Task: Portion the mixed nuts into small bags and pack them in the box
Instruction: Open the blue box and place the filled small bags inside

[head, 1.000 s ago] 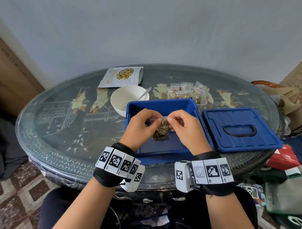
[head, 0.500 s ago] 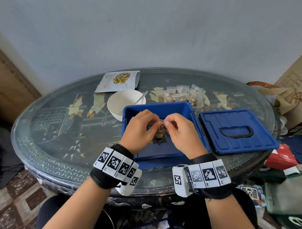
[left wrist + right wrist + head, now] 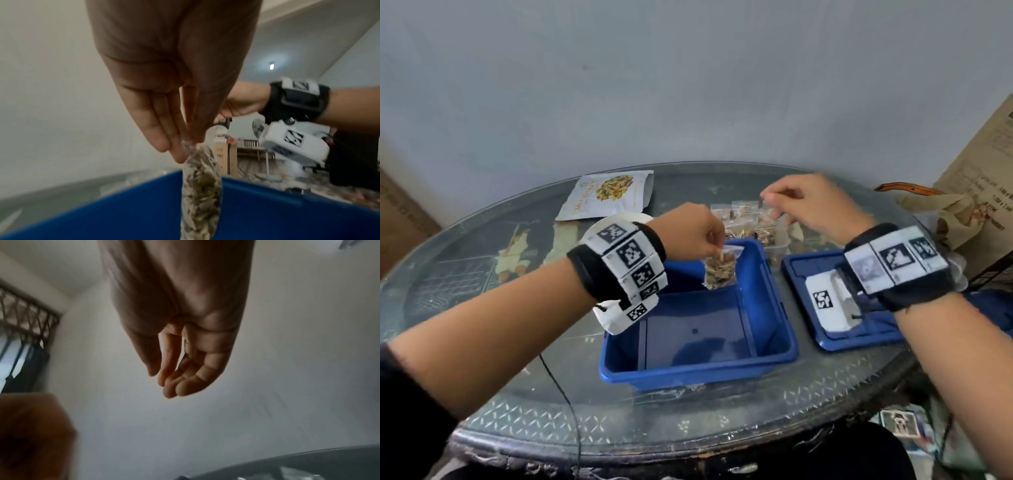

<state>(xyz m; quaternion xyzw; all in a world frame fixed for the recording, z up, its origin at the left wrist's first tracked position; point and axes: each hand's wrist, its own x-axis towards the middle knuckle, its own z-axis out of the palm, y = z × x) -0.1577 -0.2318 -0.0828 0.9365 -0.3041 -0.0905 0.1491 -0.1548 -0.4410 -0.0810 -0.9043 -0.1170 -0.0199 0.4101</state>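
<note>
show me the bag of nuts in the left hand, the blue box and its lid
bag of nuts (image 3: pixel 720 272), head view, middle of the filled part
blue box (image 3: pixel 697 371), head view, near wall
lid (image 3: pixel 804 270), head view, bare far left corner

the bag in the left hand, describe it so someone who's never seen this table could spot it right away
Find the open blue box in the middle of the glass table. Over its far end the left hand pinches a small clear bag of nuts by its top. It alone hangs in the air; the other filled bags lie piled behind the box.

Clear small bag (image 3: pixel 720 270) of nuts hanging over open blue box (image 3: pixel 770 301)
</note>
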